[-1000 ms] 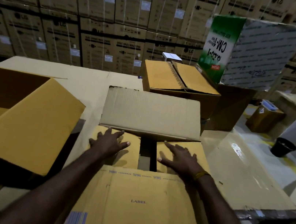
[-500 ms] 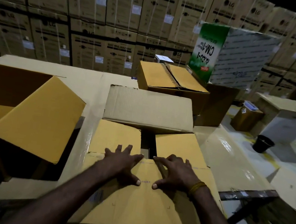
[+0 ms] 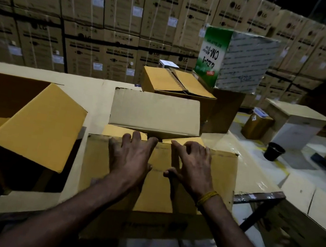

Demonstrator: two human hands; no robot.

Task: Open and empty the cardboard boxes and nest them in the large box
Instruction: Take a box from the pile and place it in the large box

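Observation:
A yellow-brown cardboard box (image 3: pixel 224 174) stands on the table right in front of me. Its near flap is folded down over the top. My left hand (image 3: pixel 131 156) and my right hand (image 3: pixel 190 165) lie side by side on that flap, fingers spread, fingertips at its far edge. Beyond the fingertips the two yellow side flaps (image 3: pixel 114 131) show, folded inward. The far flap (image 3: pixel 155 111) stands raised and leans away from me. To the left a larger box (image 3: pixel 37 125) stands open, one wide flap slanting over its dark inside.
Another brown box (image 3: pixel 164 81) with loose top flaps sits behind, beside a green-and-white carton (image 3: pixel 241 61) on a dark box. Stacked cartons (image 3: pixel 121 11) wall the back. On the floor at right are a black bucket (image 3: pixel 274 151) and a small box (image 3: pixel 256 126).
My hands came back from the side flaps onto the near flap, which now covers most of the box top. The view has drawn closer to the box.

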